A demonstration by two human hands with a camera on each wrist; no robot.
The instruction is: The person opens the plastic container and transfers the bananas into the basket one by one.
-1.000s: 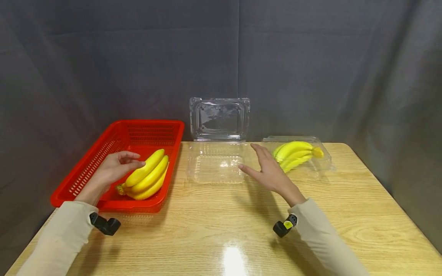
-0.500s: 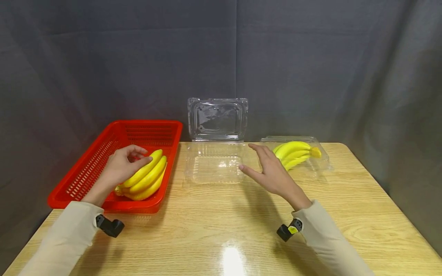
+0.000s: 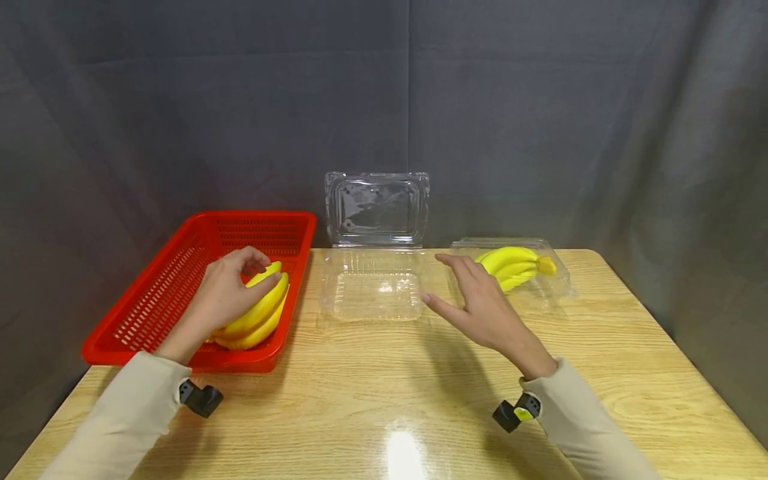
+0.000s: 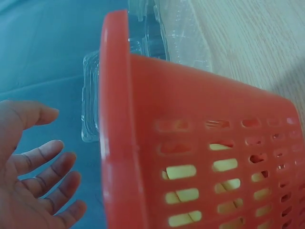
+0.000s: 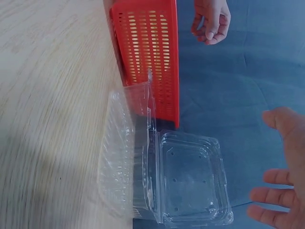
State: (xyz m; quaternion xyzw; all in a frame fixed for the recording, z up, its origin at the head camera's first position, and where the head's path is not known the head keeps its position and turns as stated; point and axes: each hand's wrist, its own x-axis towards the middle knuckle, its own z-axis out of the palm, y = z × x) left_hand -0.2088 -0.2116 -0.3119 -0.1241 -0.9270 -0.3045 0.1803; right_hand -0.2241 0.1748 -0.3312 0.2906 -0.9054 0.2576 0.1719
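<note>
My left hand hovers over a bunch of bananas in the red plastic basket. Its fingers are loosely bent with nothing between them; in the right wrist view that left hand shows above the basket's rim. Through the basket's slots bits of yellow show in the left wrist view. My right hand is spread in the air at the right side of a clear clamshell container, touching nothing. The container's lid stands raised at the back, and no fruit lies in its base.
Behind my right hand, a second clear container with another bunch of bananas rests at the table's back right. A grey curtain hangs behind the wooden table.
My left hand has moved rightward and slightly up, over the bananas in the basket. My right hand has shifted a little right and down, still spread.
</note>
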